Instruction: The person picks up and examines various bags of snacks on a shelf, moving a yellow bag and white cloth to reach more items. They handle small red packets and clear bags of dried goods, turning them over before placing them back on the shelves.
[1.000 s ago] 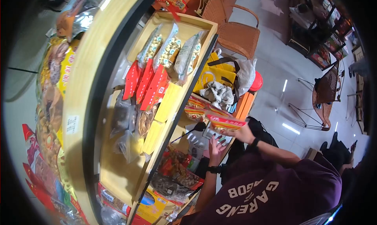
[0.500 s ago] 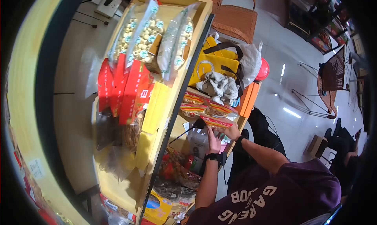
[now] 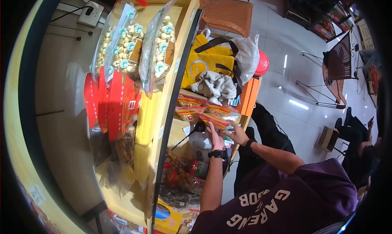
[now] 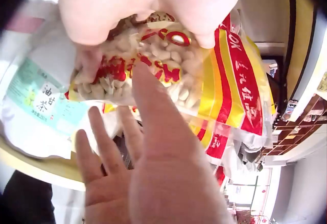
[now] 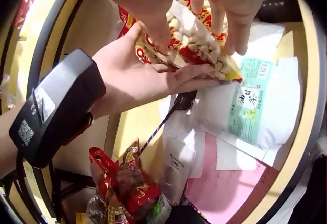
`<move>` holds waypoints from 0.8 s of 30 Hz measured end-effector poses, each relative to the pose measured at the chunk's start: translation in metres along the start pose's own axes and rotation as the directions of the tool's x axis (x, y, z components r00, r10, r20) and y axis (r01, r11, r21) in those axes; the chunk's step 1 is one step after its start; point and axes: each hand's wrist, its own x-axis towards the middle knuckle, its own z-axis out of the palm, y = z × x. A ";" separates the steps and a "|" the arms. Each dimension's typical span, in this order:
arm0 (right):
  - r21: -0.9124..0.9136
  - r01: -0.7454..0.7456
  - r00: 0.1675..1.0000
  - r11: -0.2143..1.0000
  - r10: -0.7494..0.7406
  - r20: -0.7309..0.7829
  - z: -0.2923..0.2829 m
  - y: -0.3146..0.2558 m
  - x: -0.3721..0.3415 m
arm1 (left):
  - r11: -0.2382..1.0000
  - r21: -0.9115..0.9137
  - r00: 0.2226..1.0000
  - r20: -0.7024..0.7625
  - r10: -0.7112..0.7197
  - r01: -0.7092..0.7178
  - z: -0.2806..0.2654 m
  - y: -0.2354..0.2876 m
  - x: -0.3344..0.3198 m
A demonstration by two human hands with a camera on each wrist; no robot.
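Observation:
In the head view, a clear bag of pale nuts (image 3: 214,120) with red and yellow print lies between both hands, beside several matching bags (image 3: 190,111). My right hand (image 3: 237,134) grips it from above; in the right wrist view, its thumb and fingers press into the nut-filled part of the bag (image 5: 196,42). Beneath the bag, my left hand (image 5: 138,76) supports it with fingers fairly straight. The left thumb (image 4: 158,106) lies over the printed front in the left wrist view, while the other fingers spread below.
A white pouch with a green label (image 5: 250,101) stands close by the bag. Red-wrapped snack packets (image 5: 133,183) lie lower down. To the side, a wooden display tray (image 3: 179,70) holds bagged goods; a yellow bag (image 3: 208,66) and grey cloth (image 3: 216,87) lie beyond.
The right hand has brought the nut bag down from a raised position to beside the matching bags. The left hand has come up against it. The head view has shifted towards the display tray.

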 end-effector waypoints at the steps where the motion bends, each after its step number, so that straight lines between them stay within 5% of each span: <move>1: 0.062 -0.025 0.999 0.998 0.023 0.028 -0.001 0.001 -0.002 | 1.000 -0.007 1.000 -0.025 -0.005 0.005 0.005 0.002 -0.005; 4: 0.301 -0.022 0.989 0.953 -0.024 0.149 -0.001 0.020 0.012 | 1.000 0.008 1.000 0.021 -0.023 0.023 0.002 0.006 -0.001; 6: 0.261 -0.162 0.968 0.952 0.102 0.228 -0.012 0.021 0.021 | 0.994 0.085 0.995 0.074 -0.068 0.062 -0.012 0.009 0.009; 10: -0.099 0.036 0.958 0.994 -0.006 0.286 -0.043 0.013 0.025 | 0.961 0.271 0.985 0.147 -0.090 0.047 -0.041 0.009 0.011; 12: -0.159 0.004 0.942 0.987 0.050 0.332 -0.063 0.007 0.025 | 0.953 0.295 0.961 0.238 -0.142 0.068 -0.050 0.012 -0.009; 13: 0.055 -0.051 0.938 0.997 0.028 0.345 -0.071 0.010 0.021 | 0.929 0.366 0.947 0.275 -0.163 0.053 -0.059 0.005 -0.016; 16: 0.140 -0.150 0.946 0.979 0.101 0.307 -0.114 -0.029 -0.009 | 0.888 0.459 0.905 0.368 -0.213 0.022 -0.086 -0.023 -0.032; 17: 0.205 -0.209 0.953 0.956 0.151 0.264 -0.128 -0.036 -0.018 | 0.941 0.331 0.894 0.399 -0.205 0.067 -0.088 -0.029 -0.054; 18: 0.237 -0.230 0.957 0.944 0.175 0.230 -0.141 -0.045 -0.029 | 0.922 0.313 0.898 0.299 -0.323 0.227 -0.086 -0.034 -0.068; 20: 0.334 -0.229 0.968 0.914 0.177 0.180 -0.160 -0.051 -0.040 | 0.929 0.336 0.910 0.315 -0.268 0.158 -0.102 -0.065 -0.078; 21: 0.324 -0.230 0.969 0.918 0.186 0.161 -0.169 -0.057 -0.044 | 0.878 0.405 0.900 0.233 -0.369 0.255 -0.105 -0.068 -0.092; 24: 0.254 -0.208 0.977 0.944 0.187 0.107 -0.185 -0.070 -0.041 | 0.894 0.376 0.902 0.251 -0.352 0.244 -0.111 -0.084 -0.118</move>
